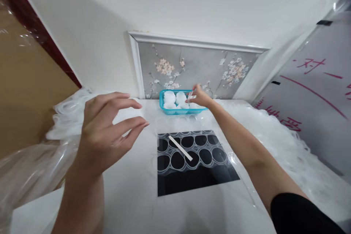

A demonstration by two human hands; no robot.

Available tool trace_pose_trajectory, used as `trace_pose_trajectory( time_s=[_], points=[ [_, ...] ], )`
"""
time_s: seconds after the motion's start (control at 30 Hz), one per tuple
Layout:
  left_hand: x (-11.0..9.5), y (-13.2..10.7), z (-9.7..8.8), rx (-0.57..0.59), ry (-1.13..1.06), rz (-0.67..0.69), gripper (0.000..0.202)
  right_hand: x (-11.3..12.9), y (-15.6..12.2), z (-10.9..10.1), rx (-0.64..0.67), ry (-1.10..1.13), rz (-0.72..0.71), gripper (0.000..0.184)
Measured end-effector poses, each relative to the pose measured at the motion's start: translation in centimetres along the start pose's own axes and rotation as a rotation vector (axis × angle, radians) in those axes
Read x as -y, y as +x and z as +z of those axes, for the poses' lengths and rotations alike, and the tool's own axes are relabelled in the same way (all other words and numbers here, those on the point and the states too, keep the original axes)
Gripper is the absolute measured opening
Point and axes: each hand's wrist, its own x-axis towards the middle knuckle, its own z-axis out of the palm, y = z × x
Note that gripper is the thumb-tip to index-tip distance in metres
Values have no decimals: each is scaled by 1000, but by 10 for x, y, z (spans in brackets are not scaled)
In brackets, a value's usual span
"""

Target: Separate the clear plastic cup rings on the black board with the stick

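Observation:
My right hand [199,97] reaches far out over a small blue basket [162,106] of white round lids at the back of the table; its fingers pinch a small white piece, apparently one of the lids [190,97]. My left hand [105,128] hovers above the white table [131,197] on the left, fingers spread and curled, holding nothing. Between them lies a clear plastic tray with round cups [192,150] on a black square mat [197,179]. A thin white strip [180,148] rests diagonally across the tray.
Heaps of clear plastic trays [67,111] are piled along the left side, and more clear plastic [276,135] along the right. A flowered wall panel [197,67] stands behind the basket. A white board with red writing [315,91] leans at the right.

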Motion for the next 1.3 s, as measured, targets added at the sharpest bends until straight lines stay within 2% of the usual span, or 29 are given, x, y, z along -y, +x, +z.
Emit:
trace_pose_trajectory(
  time_s=[0.07, 0.13, 0.37, 0.53, 0.77, 1.0, 1.1, 1.2, 1.23, 1.3],
  points=[
    [9, -2, 1, 22, 0, -10, 13, 0, 18, 7, 136, -274, -21, 61],
    [17, -5, 0, 37, 1, -31, 13, 2, 29, 15, 219, -434, -37, 58],
    [34, -10, 2, 51, -17, -110, 14, -1, 41, 36, 340, -554, -16, 55],
    [39, -10, 9, 58, -17, -109, 12, -2, 44, 44, 372, -568, -19, 64],
    [43, -10, 16, 63, -37, -56, 12, -7, 45, 43, 401, -510, -61, 80],
    [38, -10, 21, 96, -28, -105, 13, -1, 38, 37, 285, -504, -67, 73],
    [36, -11, 20, 106, -23, -111, 13, 10, 25, 32, 193, -469, -44, 58],
    [27, -9, 27, 104, -96, -100, 14, 27, -14, 34, 139, -404, -21, 32],
    [21, -6, 34, 104, -154, -96, 14, 33, -33, 38, 153, -381, -13, 33],
    [2, 5, 58, 121, -304, -81, 13, 44, -76, 50, 288, -324, -6, 44]
  ],
)
